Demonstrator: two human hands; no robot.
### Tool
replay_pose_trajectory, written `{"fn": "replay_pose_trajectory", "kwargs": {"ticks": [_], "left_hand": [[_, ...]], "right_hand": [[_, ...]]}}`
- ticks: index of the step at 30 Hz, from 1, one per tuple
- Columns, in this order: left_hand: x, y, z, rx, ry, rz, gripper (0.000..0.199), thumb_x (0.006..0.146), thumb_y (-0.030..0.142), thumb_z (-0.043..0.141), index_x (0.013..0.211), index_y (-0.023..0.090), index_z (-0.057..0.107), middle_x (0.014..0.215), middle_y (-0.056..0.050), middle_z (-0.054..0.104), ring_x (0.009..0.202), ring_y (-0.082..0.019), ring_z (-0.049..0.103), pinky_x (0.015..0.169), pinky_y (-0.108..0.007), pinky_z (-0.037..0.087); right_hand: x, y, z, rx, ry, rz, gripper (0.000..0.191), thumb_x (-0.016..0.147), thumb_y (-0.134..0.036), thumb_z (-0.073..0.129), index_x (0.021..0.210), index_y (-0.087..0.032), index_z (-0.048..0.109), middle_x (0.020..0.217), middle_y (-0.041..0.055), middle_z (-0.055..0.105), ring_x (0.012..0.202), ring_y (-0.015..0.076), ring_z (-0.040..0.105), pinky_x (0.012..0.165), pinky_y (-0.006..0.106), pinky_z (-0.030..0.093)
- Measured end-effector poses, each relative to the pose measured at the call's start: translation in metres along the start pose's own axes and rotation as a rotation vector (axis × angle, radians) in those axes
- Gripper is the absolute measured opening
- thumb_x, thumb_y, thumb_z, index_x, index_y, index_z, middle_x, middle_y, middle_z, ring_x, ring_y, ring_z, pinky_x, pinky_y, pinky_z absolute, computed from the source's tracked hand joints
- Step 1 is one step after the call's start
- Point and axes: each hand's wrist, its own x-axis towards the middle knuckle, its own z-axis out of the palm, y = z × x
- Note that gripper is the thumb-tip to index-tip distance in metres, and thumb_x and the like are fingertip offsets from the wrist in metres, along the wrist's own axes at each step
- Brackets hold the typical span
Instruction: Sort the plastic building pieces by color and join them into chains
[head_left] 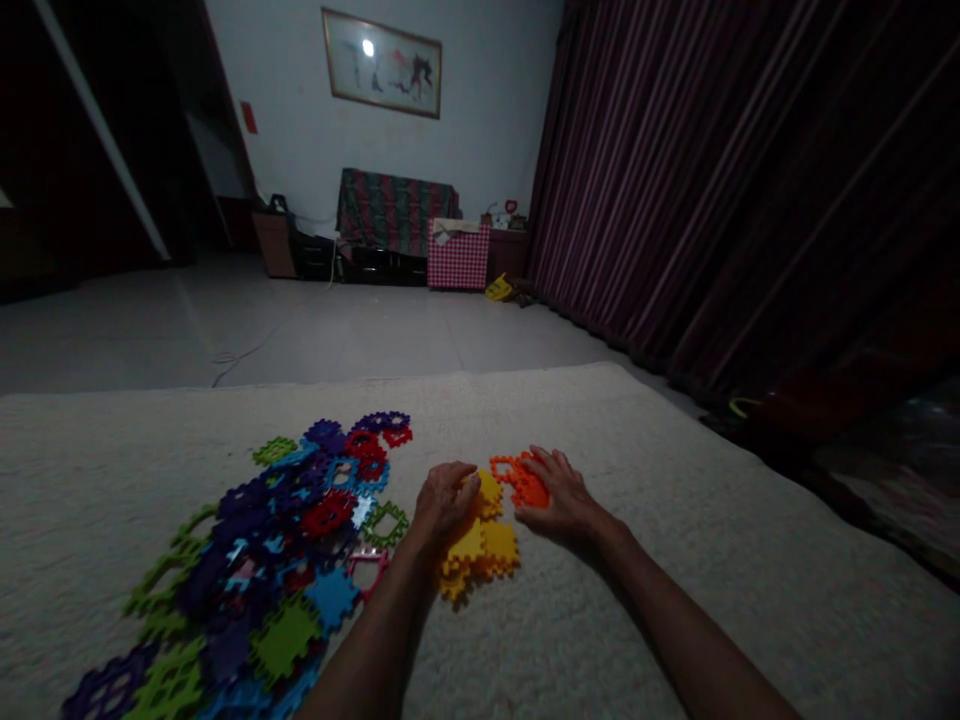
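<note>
My left hand (444,503) has its fingers curled over the left edge of a small pile of yellow interlocking plastic tiles (499,545), gripping a yellow tile at the top. Its fingertips are partly hidden. Just to the right, my right hand (561,497) closes around a few orange interlocking tiles (529,485), thumb on the near side and fingers over the far side. One orange tile (501,467) has an open frame shape and sticks out to the left. The yellow and orange groups lie close together between my hands.
A large heap of mixed toothed tiles (255,510) in purple, blue, green and red spreads to the left on a pale fleecy cover (675,600). A green frame tile (385,524) and a pink frame tile (367,568) lie beside my left forearm. The cover's far edge meets the tiled floor.
</note>
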Motion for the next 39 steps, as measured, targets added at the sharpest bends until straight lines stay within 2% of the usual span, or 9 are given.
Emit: {"fn": "replay_pose_trajectory", "kwargs": {"ticks": [3, 6, 10, 16, 21, 25, 32, 36, 39], "left_hand": [[0.002, 0.003, 0.002, 0.018, -0.077, 0.085, 0.033, 0.090, 0.028, 0.050, 0.115, 0.020, 0.069, 0.118, -0.008, 0.070, 0.113, -0.021, 0.060, 0.104, -0.035, 0.043], [0.009, 0.006, 0.004, 0.032, -0.157, 0.140, 0.032, 0.088, 0.029, 0.049, 0.109, 0.021, 0.072, 0.114, -0.007, 0.071, 0.110, -0.022, 0.061, 0.101, -0.035, 0.044], [0.025, 0.004, 0.003, -0.092, -0.180, 0.048, 0.035, 0.087, 0.039, 0.050, 0.102, 0.020, 0.075, 0.105, -0.009, 0.074, 0.100, -0.023, 0.066, 0.092, -0.033, 0.048], [0.040, -0.014, 0.007, -0.520, 0.058, -0.214, 0.044, 0.083, 0.050, 0.051, 0.092, 0.014, 0.075, 0.082, -0.008, 0.075, 0.080, -0.022, 0.070, 0.071, -0.029, 0.052], [0.037, -0.013, 0.010, -0.715, 0.035, -0.298, 0.047, 0.074, 0.055, 0.062, 0.087, 0.012, 0.074, 0.081, -0.009, 0.073, 0.071, -0.020, 0.069, 0.060, -0.027, 0.053], [0.037, -0.011, 0.012, -0.740, 0.046, -0.339, 0.046, 0.074, 0.056, 0.062, 0.084, 0.012, 0.074, 0.079, -0.008, 0.072, 0.069, -0.019, 0.067, 0.058, -0.025, 0.053], [0.038, 0.004, 0.018, -0.686, 0.045, -0.280, 0.044, 0.077, 0.054, 0.059, 0.083, 0.013, 0.076, 0.074, -0.006, 0.072, 0.074, -0.021, 0.067, 0.063, -0.027, 0.050], [0.035, 0.019, 0.023, -0.736, 0.021, -0.290, 0.042, 0.075, 0.052, 0.060, 0.080, 0.014, 0.075, 0.071, -0.005, 0.071, 0.070, -0.018, 0.064, 0.063, -0.026, 0.048], [0.037, 0.020, 0.024, -0.795, 0.007, -0.323, 0.041, 0.074, 0.052, 0.061, 0.078, 0.013, 0.074, 0.069, -0.005, 0.069, 0.067, -0.017, 0.063, 0.062, -0.025, 0.047]], "right_hand": [[0.004, 0.003, 0.004, -0.034, 0.120, -0.040, 0.070, 0.075, -0.047, 0.068, 0.139, -0.024, 0.052, 0.154, 0.0114, 0.039, 0.143, 0.0390, 0.026, 0.110, 0.057, 0.030], [0.008, 0.006, 0.010, -0.050, 0.233, -0.044, 0.061, 0.078, -0.046, 0.065, 0.133, -0.020, 0.056, 0.149, 0.0133, 0.046, 0.138, 0.0354, 0.034, 0.108, 0.055, 0.033], [0.014, 0.010, 0.012, -0.054, 0.285, 0.001, 0.061, 0.080, -0.046, 0.063, 0.134, -0.021, 0.055, 0.146, 0.0130, 0.049, 0.134, 0.0338, 0.038, 0.105, 0.055, 0.034], [0.021, 0.013, -0.009, -0.027, 0.137, 0.021, 0.062, 0.079, -0.045, 0.062, 0.135, -0.023, 0.052, 0.143, 0.0113, 0.053, 0.133, 0.0335, 0.039, 0.106, 0.058, 0.028], [0.026, 0.016, -0.037, 0.046, -0.035, -0.009, 0.074, 0.075, -0.048, 0.066, 0.141, -0.023, 0.048, 0.150, 0.0119, 0.044, 0.137, 0.0313, 0.035, 0.113, 0.053, 0.020], [0.033, 0.017, -0.038, 0.069, -0.066, -0.035, 0.078, 0.075, -0.050, 0.066, 0.144, -0.022, 0.045, 0.152, 0.0125, 0.041, 0.140, 0.0307, 0.031, 0.115, 0.050, 0.018], [0.035, 0.011, -0.034, 0.086, -0.037, -0.088, 0.050, 0.075, -0.040, 0.065, 0.121, -0.020, 0.063, 0.125, 0.0100, 0.059, 0.116, 0.0274, 0.052, 0.104, 0.044, 0.035], [0.027, 0.010, -0.044, 0.118, -0.045, -0.068, 0.044, 0.073, -0.033, 0.065, 0.115, -0.022, 0.066, 0.116, 0.0090, 0.062, 0.106, 0.0257, 0.055, 0.096, 0.039, 0.040], [0.021, 0.009, -0.050, 0.137, -0.050, -0.055, 0.041, 0.072, -0.029, 0.065, 0.112, -0.022, 0.067, 0.113, 0.0095, 0.064, 0.103, 0.0255, 0.055, 0.092, 0.037, 0.041]]}}
